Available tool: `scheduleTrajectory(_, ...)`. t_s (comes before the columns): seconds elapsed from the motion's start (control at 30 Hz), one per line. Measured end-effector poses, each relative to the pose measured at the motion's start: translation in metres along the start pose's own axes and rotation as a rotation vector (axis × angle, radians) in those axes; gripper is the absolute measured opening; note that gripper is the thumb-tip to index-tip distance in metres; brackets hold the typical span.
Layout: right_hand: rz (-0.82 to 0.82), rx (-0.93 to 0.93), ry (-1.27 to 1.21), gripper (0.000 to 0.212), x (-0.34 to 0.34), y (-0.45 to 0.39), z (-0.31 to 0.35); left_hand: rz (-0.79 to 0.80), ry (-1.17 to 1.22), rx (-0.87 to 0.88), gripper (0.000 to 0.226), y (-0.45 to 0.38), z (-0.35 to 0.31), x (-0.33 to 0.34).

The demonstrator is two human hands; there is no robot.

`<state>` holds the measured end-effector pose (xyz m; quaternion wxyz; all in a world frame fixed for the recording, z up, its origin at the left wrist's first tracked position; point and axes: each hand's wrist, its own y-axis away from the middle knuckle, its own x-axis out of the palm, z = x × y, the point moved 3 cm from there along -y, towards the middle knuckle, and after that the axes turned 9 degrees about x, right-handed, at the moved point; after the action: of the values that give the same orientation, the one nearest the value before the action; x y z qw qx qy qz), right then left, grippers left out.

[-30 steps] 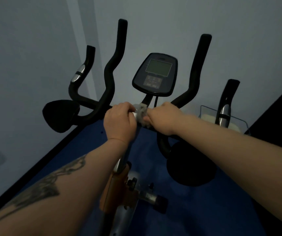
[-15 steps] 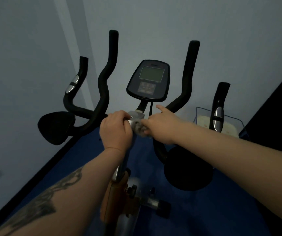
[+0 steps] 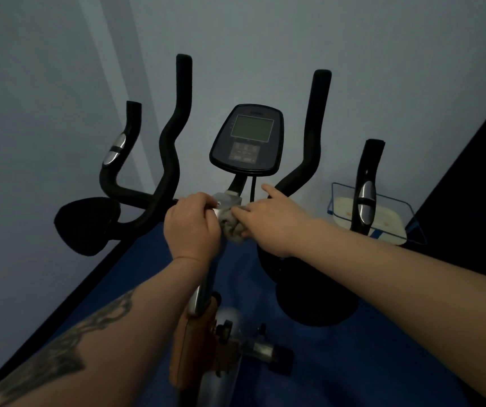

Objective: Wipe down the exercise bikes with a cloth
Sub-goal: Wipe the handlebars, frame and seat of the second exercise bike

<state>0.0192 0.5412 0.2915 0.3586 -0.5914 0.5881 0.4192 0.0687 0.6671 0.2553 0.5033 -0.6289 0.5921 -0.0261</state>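
Observation:
An exercise bike with black handlebars (image 3: 174, 136) and a dark console (image 3: 247, 139) stands in front of me. A grey cloth (image 3: 231, 227) is bunched against the silver stem (image 3: 225, 201) just below the console. My right hand (image 3: 268, 221) grips the cloth from the right, its index finger sticking out towards the right handlebar. My left hand (image 3: 192, 227) is curled round the stem on the left, touching the cloth. Black elbow pads (image 3: 84, 224) sit at each side of the bars.
The bike's orange and silver frame (image 3: 197, 342) drops down between my forearms onto a blue floor (image 3: 353, 362). A pale wall is close behind the bike. A wire-framed tray with a pale pad (image 3: 388, 218) stands at the right by a dark panel.
The bike has slid lower in the view. Both hands stayed at the stem, the cloth shifted a little lower, and my right index finger has stretched out.

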Motion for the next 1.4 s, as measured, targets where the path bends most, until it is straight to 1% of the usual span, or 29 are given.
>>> scheduleTrajectory(0.07,0.061,0.02,-0.02,0.026,-0.006,-0.007,-0.003,0.002,0.001,0.011,0.02,0.0,0.0,0.0)
scheduleTrajectory(0.1,0.101,0.017,-0.019,0.025,-0.008,-0.012,-0.003,0.004,0.003,0.011,0.02,0.0,0.0,-0.001)
scheduleTrajectory(0.2,0.185,0.016,-0.047,0.029,-0.013,-0.02,-0.002,0.004,0.008,-0.006,0.021,-0.001,-0.001,-0.001)
scheduleTrajectory(0.23,0.171,0.024,-0.041,0.028,-0.013,-0.017,-0.002,0.003,0.008,-0.007,0.021,0.0,-0.002,-0.001)
scheduleTrajectory(0.3,0.07,0.024,-0.042,0.024,-0.009,-0.008,-0.003,0.0,0.005,-0.003,0.023,-0.001,-0.002,-0.001)
scheduleTrajectory(0.37,-0.045,0.016,-0.141,0.029,0.001,0.003,-0.004,-0.007,0.009,0.003,0.024,-0.001,0.001,0.001)
scheduleTrajectory(0.43,-0.103,0.025,-0.248,0.032,0.006,0.004,-0.006,-0.023,0.015,0.011,0.024,-0.001,0.003,0.002)
scheduleTrajectory(0.5,-0.065,0.068,-0.255,0.023,0.004,-0.007,-0.007,-0.021,0.015,0.018,0.025,-0.001,0.002,0.001)
scheduleTrajectory(0.6,-0.029,0.041,-0.165,0.028,-0.001,-0.019,-0.006,-0.011,0.01,0.019,0.026,-0.002,-0.001,-0.001)
scheduleTrajectory(0.63,-0.042,0.036,-0.204,0.029,-0.003,-0.018,-0.008,-0.011,0.009,0.015,0.025,-0.002,-0.001,-0.001)
scheduleTrajectory(0.67,-0.052,0.052,-0.285,0.03,-0.003,-0.016,-0.012,-0.009,0.008,0.012,0.024,-0.002,-0.001,-0.001)
scheduleTrajectory(0.73,-0.097,0.108,-0.533,0.031,-0.007,-0.004,-0.021,-0.005,-0.006,0.012,0.019,-0.001,0.0,-0.001)
scheduleTrajectory(0.87,-0.255,0.165,-1.063,0.013,-0.022,0.035,-0.056,0.006,-0.032,0.031,0.018,-0.002,-0.002,-0.002)
scheduleTrajectory(0.9,-0.28,0.179,-1.134,0.015,-0.023,0.047,-0.067,0.028,-0.039,0.046,0.017,-0.003,-0.003,-0.002)
scheduleTrajectory(0.97,-0.311,0.208,-1.201,0.019,-0.021,0.069,-0.088,0.085,-0.083,0.092,0.017,-0.006,-0.005,-0.001)
scheduleTrajectory(1.03,-0.338,0.246,-1.179,0.021,-0.012,0.087,-0.104,0.142,-0.136,0.159,0.019,-0.013,-0.01,0.0)
scheduleTrajectory(1.1,-0.286,0.296,-1.067,0.022,0.005,0.096,-0.113,0.221,-0.152,0.257,0.017,-0.022,-0.021,0.006)
scheduleTrajectory(1.13,-0.202,0.301,-0.998,0.02,0.015,0.098,-0.113,0.264,-0.153,0.297,0.015,-0.024,-0.026,0.009)
scheduleTrajectory(1.2,-0.024,0.243,-0.803,0.009,0.035,0.099,-0.104,0.34,-0.178,0.355,0.013,-0.025,-0.031,0.019)
scheduleTrajectory(1.27,0.046,0.189,-0.665,0.022,0.048,0.097,-0.093,0.384,-0.227,0.398,0.014,-0.022,-0.029,0.027)
scheduleTrajectory(1.33,0.066,0.172,-0.604,0.035,0.053,0.085,-0.087,0.386,-0.237,0.375,0.015,-0.022,-0.025,0.031)
scheduleTrajectory(1.4,0.118,0.156,-0.586,0.034,0.05,0.069,-0.079,0.405,-0.267,0.37,0.016,-0.023,-0.025,0.034)
